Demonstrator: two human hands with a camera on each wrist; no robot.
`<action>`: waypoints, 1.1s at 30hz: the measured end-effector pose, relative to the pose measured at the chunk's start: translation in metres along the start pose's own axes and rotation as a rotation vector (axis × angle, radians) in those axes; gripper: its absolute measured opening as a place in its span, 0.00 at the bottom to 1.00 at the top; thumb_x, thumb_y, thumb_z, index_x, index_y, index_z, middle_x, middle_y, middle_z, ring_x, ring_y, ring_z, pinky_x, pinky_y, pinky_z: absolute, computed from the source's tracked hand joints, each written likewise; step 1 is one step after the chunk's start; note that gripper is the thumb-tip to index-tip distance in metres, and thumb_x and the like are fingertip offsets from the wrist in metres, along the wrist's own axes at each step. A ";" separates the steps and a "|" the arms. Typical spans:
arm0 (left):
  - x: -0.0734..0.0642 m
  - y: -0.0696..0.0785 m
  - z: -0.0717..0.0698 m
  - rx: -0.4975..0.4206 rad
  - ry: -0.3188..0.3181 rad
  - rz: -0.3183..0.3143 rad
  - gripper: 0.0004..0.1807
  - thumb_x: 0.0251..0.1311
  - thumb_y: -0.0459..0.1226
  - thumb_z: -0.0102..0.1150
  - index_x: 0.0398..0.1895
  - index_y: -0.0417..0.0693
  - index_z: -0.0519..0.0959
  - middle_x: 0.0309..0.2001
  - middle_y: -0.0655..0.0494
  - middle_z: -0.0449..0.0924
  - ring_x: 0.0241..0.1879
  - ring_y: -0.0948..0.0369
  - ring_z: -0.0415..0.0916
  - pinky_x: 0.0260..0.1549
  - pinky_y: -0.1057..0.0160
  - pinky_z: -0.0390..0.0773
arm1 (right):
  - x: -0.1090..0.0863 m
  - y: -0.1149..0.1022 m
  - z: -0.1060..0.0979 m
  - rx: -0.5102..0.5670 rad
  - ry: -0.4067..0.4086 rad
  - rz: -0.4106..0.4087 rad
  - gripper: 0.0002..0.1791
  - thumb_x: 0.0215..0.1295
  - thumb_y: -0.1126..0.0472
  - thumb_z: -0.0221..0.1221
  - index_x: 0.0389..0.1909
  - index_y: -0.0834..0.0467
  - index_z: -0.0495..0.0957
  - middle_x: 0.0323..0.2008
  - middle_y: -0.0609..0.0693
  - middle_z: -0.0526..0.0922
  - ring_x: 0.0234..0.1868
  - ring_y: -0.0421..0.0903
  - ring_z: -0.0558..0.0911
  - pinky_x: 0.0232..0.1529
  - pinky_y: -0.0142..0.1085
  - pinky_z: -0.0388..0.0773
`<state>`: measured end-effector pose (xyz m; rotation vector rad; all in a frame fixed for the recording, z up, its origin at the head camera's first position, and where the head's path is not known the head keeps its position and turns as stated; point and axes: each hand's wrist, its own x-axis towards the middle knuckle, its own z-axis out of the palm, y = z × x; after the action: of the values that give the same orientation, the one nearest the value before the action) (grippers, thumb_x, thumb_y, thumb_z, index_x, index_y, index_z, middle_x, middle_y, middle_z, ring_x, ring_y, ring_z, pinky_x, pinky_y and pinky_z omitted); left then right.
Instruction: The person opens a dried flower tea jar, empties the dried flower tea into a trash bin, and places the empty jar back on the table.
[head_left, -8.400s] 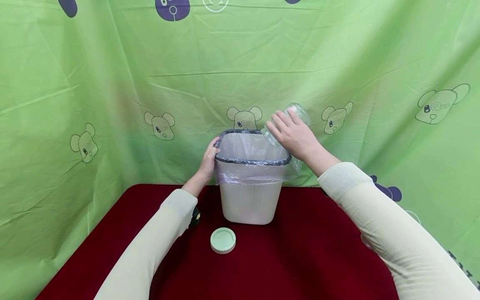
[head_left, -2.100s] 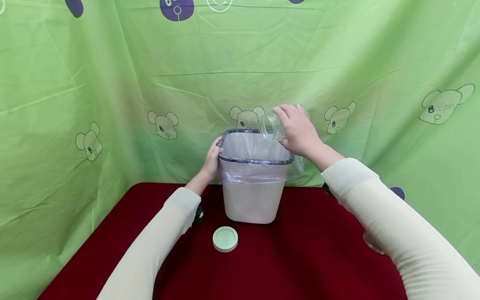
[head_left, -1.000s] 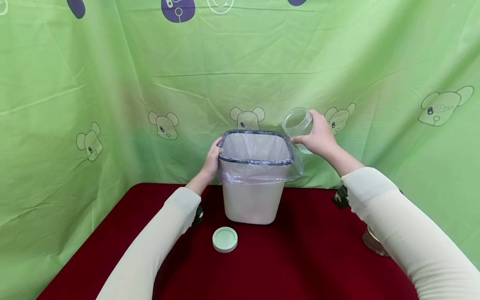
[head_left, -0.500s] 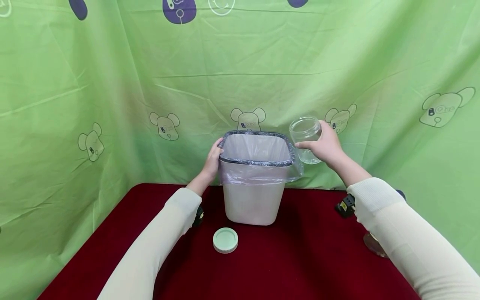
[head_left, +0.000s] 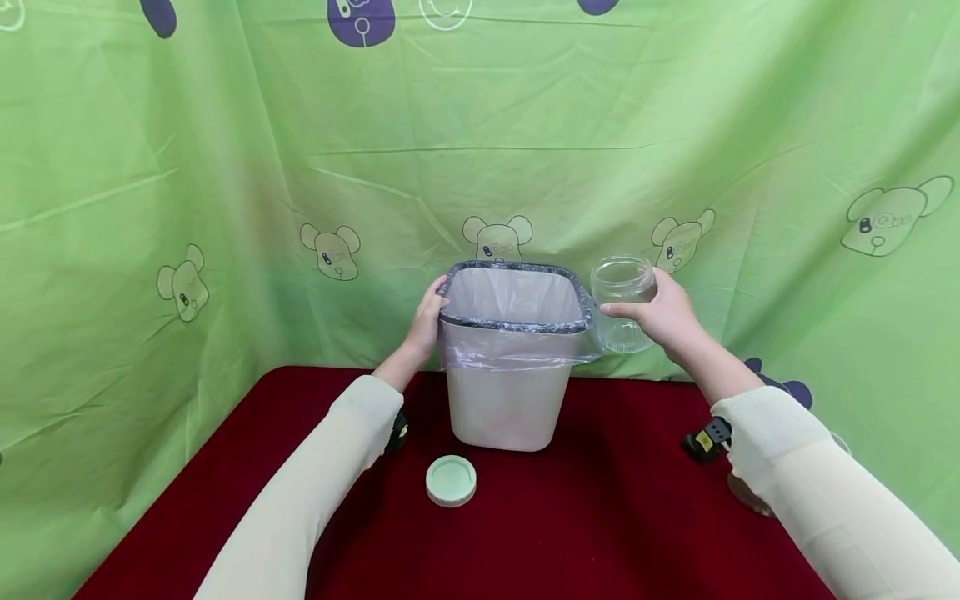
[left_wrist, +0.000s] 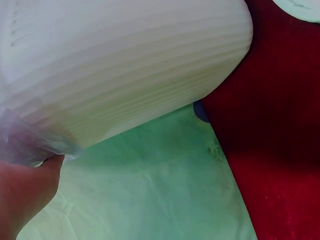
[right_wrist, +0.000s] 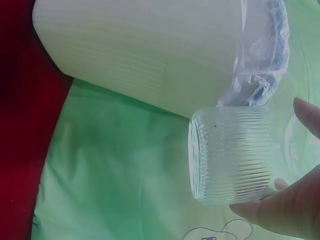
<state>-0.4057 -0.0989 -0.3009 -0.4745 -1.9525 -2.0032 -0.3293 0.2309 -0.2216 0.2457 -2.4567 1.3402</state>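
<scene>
Left hand (head_left: 424,322) pinched the bin (head_left: 507,400), right hand (head_left: 670,315) gripped the jar (head_left: 621,292), which a slack hold risked dropping

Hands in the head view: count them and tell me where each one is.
2: the left hand gripping the bin, the right hand holding the clear jar beside it.

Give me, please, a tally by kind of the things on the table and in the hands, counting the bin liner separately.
Bin: 1
Bin liner: 1
Clear jar, in the right hand: 1
Pale green lid: 1
Partly hidden object by the right sleeve, kind unclear: 1
Total: 5
</scene>
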 end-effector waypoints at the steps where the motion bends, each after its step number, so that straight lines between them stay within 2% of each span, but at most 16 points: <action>1: 0.000 0.000 0.000 -0.001 -0.002 0.001 0.38 0.57 0.39 0.38 0.75 0.41 0.54 0.73 0.41 0.53 0.69 0.48 0.53 0.67 0.51 0.51 | -0.002 0.001 0.000 0.003 -0.006 0.002 0.44 0.55 0.55 0.71 0.68 0.66 0.59 0.58 0.63 0.70 0.57 0.57 0.70 0.56 0.51 0.67; 12: -0.001 0.001 0.000 0.002 -0.006 -0.004 0.38 0.57 0.39 0.38 0.75 0.42 0.54 0.73 0.42 0.52 0.70 0.48 0.52 0.67 0.50 0.51 | -0.021 0.014 -0.001 0.035 -0.054 0.025 0.45 0.58 0.53 0.69 0.69 0.66 0.57 0.59 0.66 0.70 0.58 0.59 0.69 0.59 0.52 0.64; 15: -0.001 0.000 0.000 0.006 -0.006 -0.002 0.38 0.57 0.39 0.37 0.75 0.42 0.54 0.73 0.42 0.52 0.70 0.48 0.52 0.67 0.51 0.51 | -0.026 0.016 0.001 0.048 -0.043 0.016 0.44 0.58 0.53 0.68 0.68 0.67 0.58 0.59 0.66 0.70 0.58 0.58 0.69 0.59 0.51 0.64; 19: 0.001 -0.001 -0.001 0.010 -0.005 0.003 0.38 0.56 0.39 0.37 0.75 0.42 0.55 0.73 0.41 0.53 0.69 0.48 0.52 0.66 0.52 0.51 | -0.033 0.021 0.005 0.065 -0.019 0.007 0.43 0.60 0.53 0.67 0.68 0.68 0.58 0.60 0.66 0.70 0.59 0.56 0.69 0.57 0.46 0.66; 26: 0.000 -0.001 -0.001 0.021 -0.006 0.003 0.38 0.57 0.39 0.37 0.75 0.42 0.54 0.73 0.42 0.53 0.69 0.49 0.53 0.66 0.52 0.52 | -0.047 0.027 0.011 0.099 -0.025 0.014 0.43 0.61 0.55 0.66 0.69 0.70 0.55 0.60 0.66 0.69 0.58 0.54 0.70 0.49 0.30 0.69; 33: 0.002 -0.002 -0.001 0.024 -0.011 0.010 0.38 0.56 0.39 0.37 0.75 0.41 0.53 0.73 0.41 0.53 0.69 0.48 0.53 0.66 0.52 0.52 | -0.060 0.031 0.018 0.114 -0.037 0.010 0.40 0.61 0.57 0.66 0.67 0.69 0.57 0.60 0.65 0.70 0.58 0.54 0.70 0.48 0.30 0.69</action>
<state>-0.4080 -0.0994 -0.3018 -0.4886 -1.9742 -1.9734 -0.2860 0.2323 -0.2767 0.2880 -2.4178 1.4950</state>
